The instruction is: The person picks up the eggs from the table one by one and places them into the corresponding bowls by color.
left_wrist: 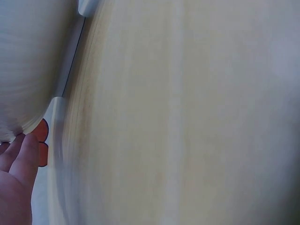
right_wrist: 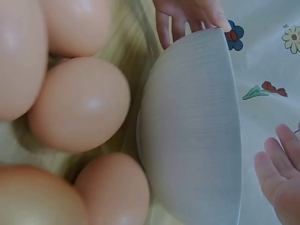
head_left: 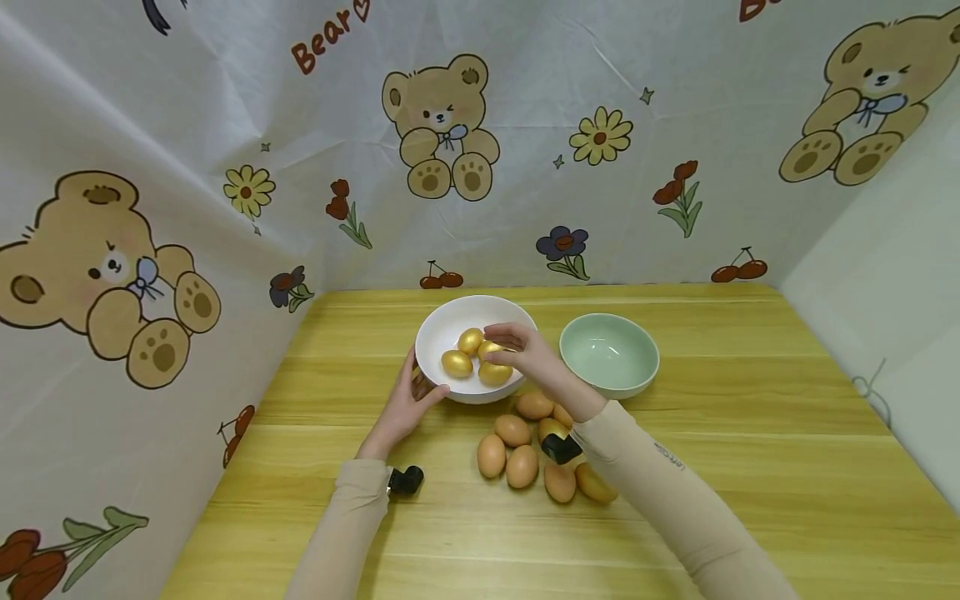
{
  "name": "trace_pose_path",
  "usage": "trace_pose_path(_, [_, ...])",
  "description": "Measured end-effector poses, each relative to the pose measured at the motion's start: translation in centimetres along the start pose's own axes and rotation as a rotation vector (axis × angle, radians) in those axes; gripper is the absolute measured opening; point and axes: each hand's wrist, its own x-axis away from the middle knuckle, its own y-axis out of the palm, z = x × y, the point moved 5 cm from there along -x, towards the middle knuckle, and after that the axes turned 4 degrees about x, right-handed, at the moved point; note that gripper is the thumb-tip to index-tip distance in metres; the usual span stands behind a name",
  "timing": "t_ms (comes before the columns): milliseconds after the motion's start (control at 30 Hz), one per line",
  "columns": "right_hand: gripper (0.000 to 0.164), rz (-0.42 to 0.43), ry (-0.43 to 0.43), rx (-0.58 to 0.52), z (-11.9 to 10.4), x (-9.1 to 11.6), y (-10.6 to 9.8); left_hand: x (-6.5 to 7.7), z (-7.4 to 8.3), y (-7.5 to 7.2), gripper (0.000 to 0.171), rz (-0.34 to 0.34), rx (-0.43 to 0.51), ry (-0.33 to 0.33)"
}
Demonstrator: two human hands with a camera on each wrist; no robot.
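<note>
A white bowl (head_left: 431, 342) on the table holds several gold eggs (head_left: 457, 363). My left hand (head_left: 400, 414) grips its near left side, thumb at the rim and fingers against the outer wall. In the left wrist view, that hand's fingertips (left_wrist: 29, 145) touch the bowl's underside (left_wrist: 33, 61). Over the bowl's right part hovers my right hand (head_left: 525, 354), fingers loosely extended above the gold eggs. The right wrist view shows this right hand (right_wrist: 286, 183) beyond the rim, with nothing visible in it. Several brown eggs (head_left: 491, 456) lie in front of the bowl.
A pale green bowl (head_left: 610, 354) stands to the right of the white one. Among the brown eggs lies a gold egg (head_left: 596, 482), partly covered by my right sleeve (head_left: 645, 467). Behind the wooden table (head_left: 750, 375) hangs a bear-print cloth (head_left: 525, 183).
</note>
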Motion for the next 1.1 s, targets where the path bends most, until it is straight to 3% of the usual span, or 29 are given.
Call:
trace_pose_path(233, [0.045, -0.041, -0.012, 0.014, 0.8, 2.4, -1.0, 0.1, 0.4, 0.1, 0.097, -0.015, 0.025, -0.014])
trace_pose_path(500, [0.045, -0.076, -0.034, 0.022, 1.6, 5.8, -2.2, 1.1, 3.0, 0.5, 0.096, -0.048, 0.018, -0.035])
trace_pose_path(733, [0.046, -0.083, 0.031, 0.063, 3.5, 8.8, -3.1, 1.2, 3.0, 0.5, 0.094, -0.044, 0.005, -0.063])
trace_pose_path(1100, [0.048, -0.134, -0.035, 0.157, 5.0, 12.4, -3.2, 1.0, 2.9, 0.6, 0.095, -0.051, 0.039, -0.050])
